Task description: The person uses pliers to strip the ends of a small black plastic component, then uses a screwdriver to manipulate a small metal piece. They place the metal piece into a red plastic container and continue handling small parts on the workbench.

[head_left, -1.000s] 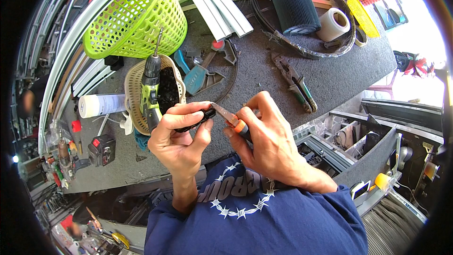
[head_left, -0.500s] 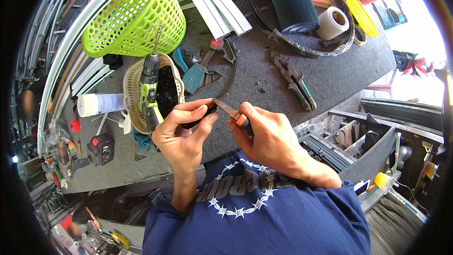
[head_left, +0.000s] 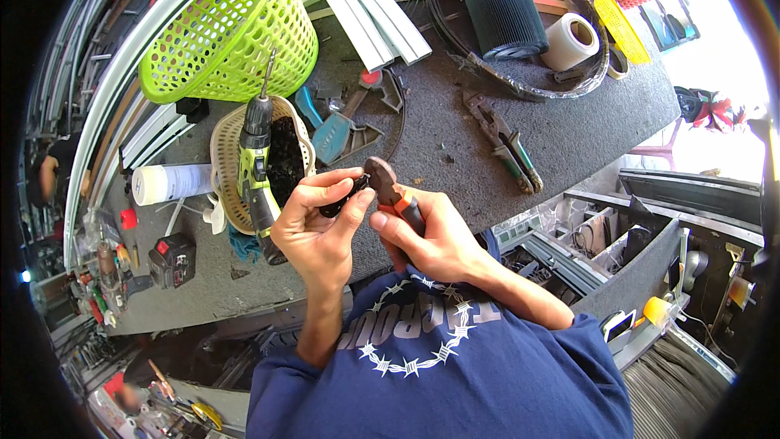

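Observation:
My left hand (head_left: 317, 223) pinches a small black part (head_left: 340, 202) between thumb and fingertips, above the near edge of the bench. In my right hand (head_left: 435, 232) are pliers (head_left: 382, 179) with dark metal jaws and orange-and-black handles. Their head lies right beside the black part, by my left fingertips; whether the jaws bite on it I cannot tell. To the left, a beige basket (head_left: 230, 142) holds many small black pieces (head_left: 286, 154). A green-and-black cordless drill (head_left: 257, 158) rests across this basket, bit pointing away from me.
A tall green basket (head_left: 284, 32) stands behind the beige one. Blue clamps (head_left: 333, 134) and green-handled snips (head_left: 508, 146) lie on the grey bench (head_left: 439, 126). White profiles (head_left: 370, 12), a dark mesh roll (head_left: 500, 8) and a white roll (head_left: 571, 42) are farther back. A battery (head_left: 172, 260) sits at left.
My right hand has rolled the pliers, so the broad side of their head shows instead of the narrow edge. The black part has tilted slightly in my left fingers.

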The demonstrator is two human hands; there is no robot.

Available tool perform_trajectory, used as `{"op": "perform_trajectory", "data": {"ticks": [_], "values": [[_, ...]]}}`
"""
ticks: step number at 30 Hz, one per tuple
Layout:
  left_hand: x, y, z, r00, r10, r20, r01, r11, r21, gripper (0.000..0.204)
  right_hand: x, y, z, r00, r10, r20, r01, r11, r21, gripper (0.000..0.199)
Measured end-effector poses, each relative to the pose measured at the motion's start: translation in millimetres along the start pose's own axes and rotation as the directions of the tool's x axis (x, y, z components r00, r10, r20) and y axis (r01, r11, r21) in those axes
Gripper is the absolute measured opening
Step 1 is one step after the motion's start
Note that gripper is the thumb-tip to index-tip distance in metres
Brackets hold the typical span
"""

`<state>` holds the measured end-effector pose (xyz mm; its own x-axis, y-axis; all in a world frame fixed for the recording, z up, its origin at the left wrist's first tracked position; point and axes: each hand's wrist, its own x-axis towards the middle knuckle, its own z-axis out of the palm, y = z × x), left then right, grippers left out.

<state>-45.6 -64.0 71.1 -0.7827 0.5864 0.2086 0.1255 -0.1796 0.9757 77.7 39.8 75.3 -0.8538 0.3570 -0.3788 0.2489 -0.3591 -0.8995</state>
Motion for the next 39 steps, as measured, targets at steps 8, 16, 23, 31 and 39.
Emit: {"op": "perform_trajectory", "data": {"ticks": [8, 16, 23, 31, 39], "values": [[0.8, 8.5, -4.7, 0.995, -0.095, -0.016, 0.094, 0.995, -0.044, 0.028, -4.8, -4.7, -20.2, 0.974, -0.205, -0.092, 0.193, 0.973, -0.129, 0.031], [1.8, 12.5, -3.9, 0.997, -0.006, 0.076, 0.015, 0.994, -0.111, 0.027, -3.2, -3.5, -14.8, 0.91, -0.41, -0.07, 0.337, 0.826, -0.452, 0.028], [3.3, 14.3, 0.0, 0.995, 0.083, 0.054, -0.081, 0.996, -0.033, 0.026, -2.3, -10.2, -15.4, 0.859, -0.51, -0.055, 0.407, 0.743, -0.532, 0.022], [0.5, 16.5, 1.0, 0.996, 0.084, 0.014, -0.085, 0.996, 0.018, 0.024, -6.9, -8.9, -5.8, 0.877, -0.48, -0.017, 0.347, 0.659, -0.668, 0.024], [-2.4, 18.9, 3.3, 0.99, 0.142, -0.028, -0.138, 0.984, 0.11, 0.023, -8.5, -14.0, 6.7, 0.824, -0.559, -0.093, 0.32, 0.595, -0.738, 0.027]]}}
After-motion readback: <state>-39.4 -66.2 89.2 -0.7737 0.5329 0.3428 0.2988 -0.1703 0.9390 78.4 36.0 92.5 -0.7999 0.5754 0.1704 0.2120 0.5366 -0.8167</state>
